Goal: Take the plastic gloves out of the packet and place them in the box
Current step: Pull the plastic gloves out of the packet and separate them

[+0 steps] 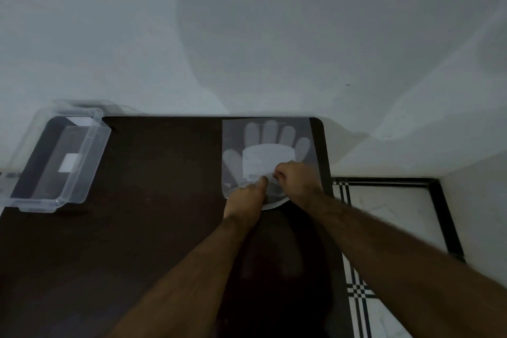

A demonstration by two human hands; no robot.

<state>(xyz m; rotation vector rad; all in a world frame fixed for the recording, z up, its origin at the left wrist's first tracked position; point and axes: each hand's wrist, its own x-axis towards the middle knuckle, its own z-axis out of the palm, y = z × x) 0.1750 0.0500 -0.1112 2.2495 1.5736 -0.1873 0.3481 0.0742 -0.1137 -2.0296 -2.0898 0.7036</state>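
Note:
A clear packet (267,136) of hand-shaped plastic gloves lies flat at the far right of the dark table, with a white label on it. My left hand (247,195) and my right hand (297,178) both rest on the packet's near end, fingertips pinching the plastic close together. The near edge of the packet is hidden under my hands. A clear plastic box (90,143) stands open at the far left of the table, with only a white sticker showing through it.
The dark brown table (153,200) is pushed against a pale wall. Its right edge (327,162) runs close beside the packet, and a tiled floor with black lines (384,200) lies beyond it.

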